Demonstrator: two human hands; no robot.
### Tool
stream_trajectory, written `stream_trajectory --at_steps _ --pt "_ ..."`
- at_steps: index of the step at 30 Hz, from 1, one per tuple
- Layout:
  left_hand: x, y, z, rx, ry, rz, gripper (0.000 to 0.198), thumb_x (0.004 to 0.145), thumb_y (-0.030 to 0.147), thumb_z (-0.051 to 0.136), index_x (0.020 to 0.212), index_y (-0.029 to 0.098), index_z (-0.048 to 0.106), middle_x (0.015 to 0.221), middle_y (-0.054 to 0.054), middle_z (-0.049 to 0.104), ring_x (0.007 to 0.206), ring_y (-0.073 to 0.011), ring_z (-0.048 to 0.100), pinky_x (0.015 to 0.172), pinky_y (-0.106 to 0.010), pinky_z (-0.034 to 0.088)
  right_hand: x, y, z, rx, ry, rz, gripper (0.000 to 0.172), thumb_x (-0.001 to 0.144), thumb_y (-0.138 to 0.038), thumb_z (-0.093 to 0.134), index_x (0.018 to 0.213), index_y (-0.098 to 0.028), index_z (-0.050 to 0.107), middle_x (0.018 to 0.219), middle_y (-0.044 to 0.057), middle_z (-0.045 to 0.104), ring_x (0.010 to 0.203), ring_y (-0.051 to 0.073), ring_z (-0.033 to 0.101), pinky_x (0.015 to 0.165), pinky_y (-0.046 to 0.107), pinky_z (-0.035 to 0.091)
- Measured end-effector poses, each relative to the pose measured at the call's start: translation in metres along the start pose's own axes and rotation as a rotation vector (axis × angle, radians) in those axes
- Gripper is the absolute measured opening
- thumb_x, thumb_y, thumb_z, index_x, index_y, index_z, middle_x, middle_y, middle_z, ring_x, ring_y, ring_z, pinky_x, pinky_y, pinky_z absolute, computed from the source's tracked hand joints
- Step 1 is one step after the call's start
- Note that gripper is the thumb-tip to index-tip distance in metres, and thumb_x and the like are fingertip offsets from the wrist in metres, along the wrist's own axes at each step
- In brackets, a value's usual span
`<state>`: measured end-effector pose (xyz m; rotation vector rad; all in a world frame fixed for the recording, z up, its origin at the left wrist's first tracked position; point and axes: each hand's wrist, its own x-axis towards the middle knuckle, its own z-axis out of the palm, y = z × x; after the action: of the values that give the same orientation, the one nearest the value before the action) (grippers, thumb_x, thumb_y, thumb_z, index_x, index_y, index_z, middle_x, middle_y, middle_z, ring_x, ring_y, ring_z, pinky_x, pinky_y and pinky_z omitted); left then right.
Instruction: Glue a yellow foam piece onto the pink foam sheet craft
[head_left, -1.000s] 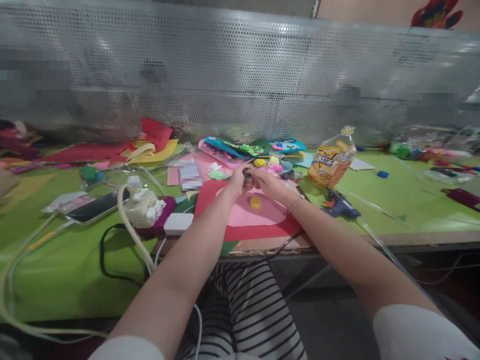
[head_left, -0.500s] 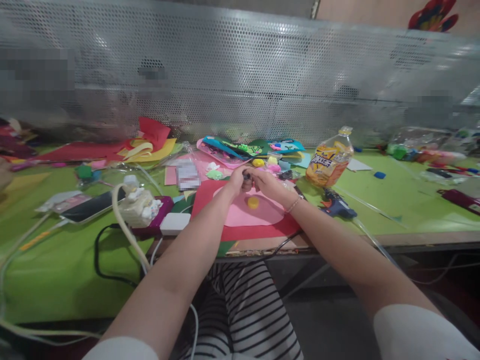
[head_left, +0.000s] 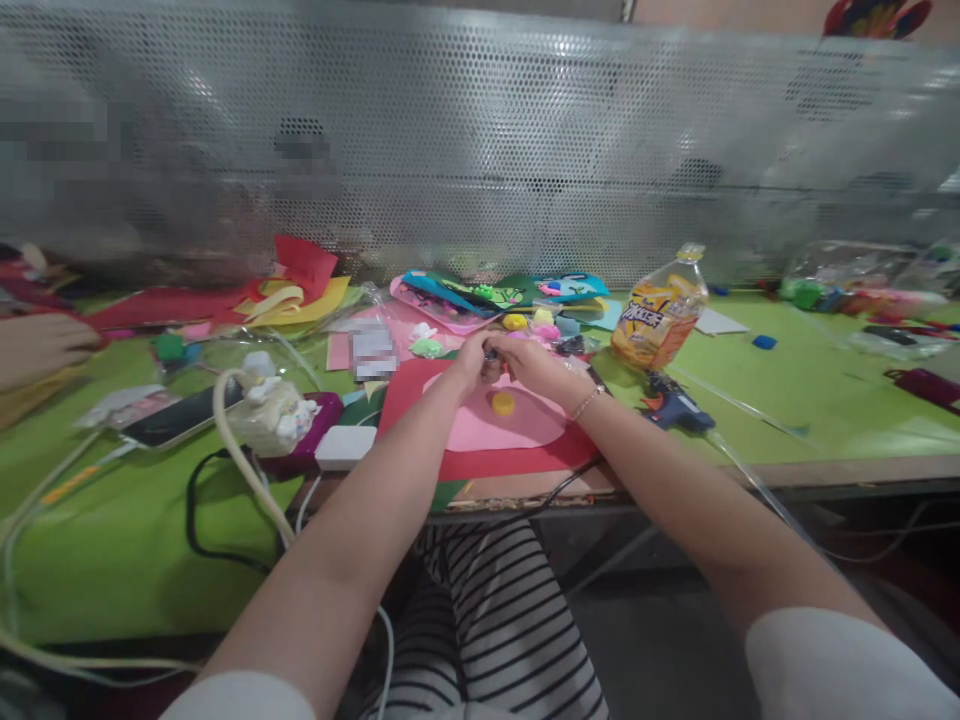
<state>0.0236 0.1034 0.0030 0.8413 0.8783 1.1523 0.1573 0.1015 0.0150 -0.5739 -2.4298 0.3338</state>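
Observation:
My left hand [head_left: 472,360] and my right hand [head_left: 529,362] meet over the middle of the pink paper [head_left: 517,432]. Both are closed, fingertips pressed together around a small dark lump [head_left: 491,353]; its kind is too small and too covered to make out. Just below the fingers a round yellow piece [head_left: 503,403] lies on the pink paper, which rests on a larger red sheet [head_left: 409,400]. Behind my hands are yellow and pink soft lumps [head_left: 546,330] and a black crinkled packet [head_left: 574,346].
An orange-labelled bottle [head_left: 660,310] stands at right, behind a glue gun [head_left: 675,405]. To the left are a power strip [head_left: 324,412], a white adapter [head_left: 346,447], a phone [head_left: 184,412] and cables. Another person's hand [head_left: 45,350] rests at the far left.
My hands stay together in nearly the same place around the dark lump. The other person's hand at the far left has come further into view. The camera view has shifted slightly.

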Motion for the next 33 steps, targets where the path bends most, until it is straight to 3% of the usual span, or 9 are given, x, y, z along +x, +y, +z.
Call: stream_trajectory --at_steps 8,15,19,24,33 --pt "0.006 -0.003 -0.004 0.019 -0.071 -0.047 0.028 0.067 0.031 0.041 0.043 0.019 0.032 0.030 0.004 0.027 0.024 -0.0047 0.016 0.029 -0.017 0.011 0.001 0.002 -0.001 -0.045 0.005 0.009 0.024 0.082 -0.010 0.031 0.081 -0.012 0.055 0.065 0.000 0.052 0.055 0.008 0.042 0.054 0.020 0.032" --pt "-0.005 0.007 -0.001 -0.082 -0.118 -0.019 0.030 0.069 0.031 0.042 0.044 0.018 0.034 0.031 0.005 0.025 0.025 -0.0049 0.020 0.028 -0.016 0.013 -0.002 -0.003 0.002 0.123 0.108 0.016 0.028 0.086 -0.016 0.028 0.097 -0.013 0.053 0.074 0.002 0.055 0.058 0.008 0.046 0.055 0.020 0.038" --pt "-0.012 0.010 0.004 -0.133 -0.081 -0.036 0.033 0.073 0.033 0.038 0.043 0.018 0.032 0.031 0.005 0.023 0.025 -0.0046 0.019 0.027 -0.016 0.015 -0.002 -0.005 0.004 0.131 0.136 0.030 0.032 0.088 -0.019 0.027 0.110 -0.013 0.050 0.080 0.004 0.057 0.059 0.009 0.047 0.056 0.021 0.040" --pt "-0.010 0.009 0.004 -0.144 -0.035 -0.009 0.032 0.071 0.035 0.042 0.045 0.019 0.031 0.032 0.007 0.021 0.025 -0.0036 0.018 0.028 -0.015 0.015 -0.002 -0.007 0.001 -0.095 0.094 -0.015 0.031 0.088 -0.018 0.028 0.108 -0.012 0.052 0.085 0.008 0.060 0.066 0.011 0.050 0.063 0.024 0.040" --pt "-0.010 0.008 0.008 0.109 0.105 0.066 0.023 0.069 0.030 0.042 0.050 0.019 0.035 0.032 0.007 0.022 0.025 -0.0031 0.014 0.029 -0.015 0.009 -0.003 0.000 -0.002 -0.183 -0.021 -0.021 0.033 0.085 -0.013 0.030 0.110 -0.012 0.051 0.083 0.007 0.060 0.063 0.012 0.048 0.060 0.023 0.034"
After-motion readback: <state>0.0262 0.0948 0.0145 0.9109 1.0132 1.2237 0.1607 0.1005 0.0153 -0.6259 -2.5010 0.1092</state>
